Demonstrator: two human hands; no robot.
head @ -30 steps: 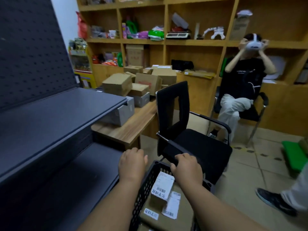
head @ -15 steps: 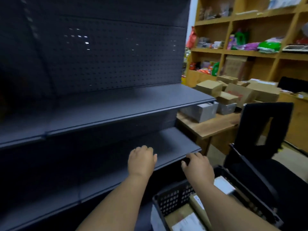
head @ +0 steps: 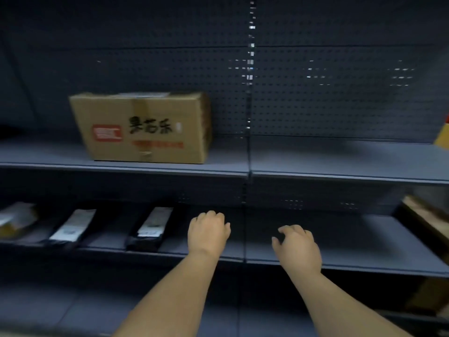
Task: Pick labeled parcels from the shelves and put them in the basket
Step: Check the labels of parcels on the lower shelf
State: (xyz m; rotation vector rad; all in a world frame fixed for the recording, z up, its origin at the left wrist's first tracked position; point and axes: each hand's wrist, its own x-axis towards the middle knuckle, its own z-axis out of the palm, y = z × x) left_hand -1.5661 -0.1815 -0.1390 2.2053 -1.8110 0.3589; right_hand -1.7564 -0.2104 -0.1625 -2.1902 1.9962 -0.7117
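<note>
**View swung to shelves, basket gone from sight**

Since 0.5 s ago your view has turned left: the basket, chair & table are out of frame. Your left hand (head: 208,233) & right hand (head: 297,246) hover w/ loosely curled fingers over the grey metal lower shelf (head: 352,244), holding nothing. Two black pouch parcels w/ white labels (head: 151,227) (head: 74,224) lie left of them. A brown cardboard box w/ red print (head: 143,128) sits on the upper shelf (head: 340,161).

Empty hands (head: 252,237) before shelved parcels (head: 151,226)
</note>
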